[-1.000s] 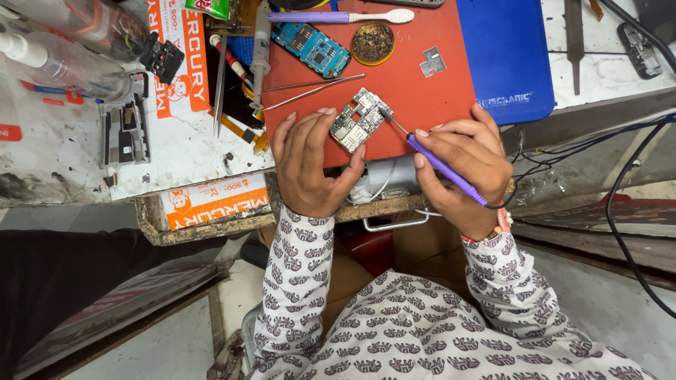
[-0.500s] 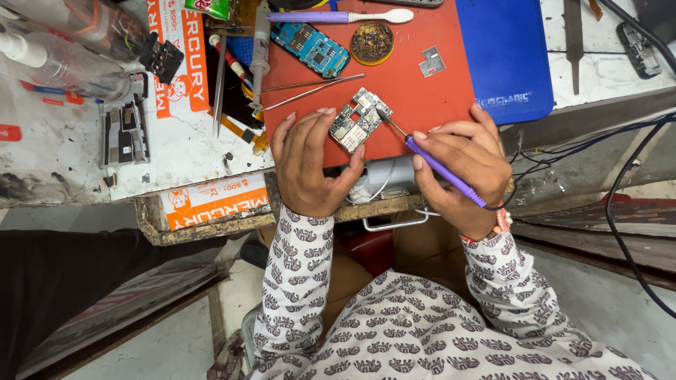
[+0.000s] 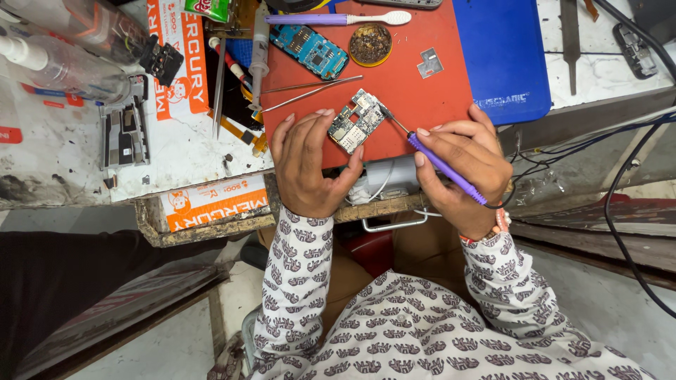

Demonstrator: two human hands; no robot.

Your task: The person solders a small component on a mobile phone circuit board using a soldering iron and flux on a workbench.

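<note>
While the head view looks straight down on the bench, the left hand [image 3: 304,163] pinches a small circuit board [image 3: 356,121] between thumb and fingertips, holding it tilted on the red mat [image 3: 415,105]. Right hand [image 3: 461,162] is closed around a purple-handled soldering iron [image 3: 445,166], pen-style; its thin metal tip touches the board's right edge. Further up the mat: tweezers [image 3: 310,90], a blue circuit board [image 3: 310,51], a round tin of brown residue [image 3: 370,43], a purple toothbrush [image 3: 338,19]. Blue mat [image 3: 503,63] lies just beside the red one, on the right.
</note>
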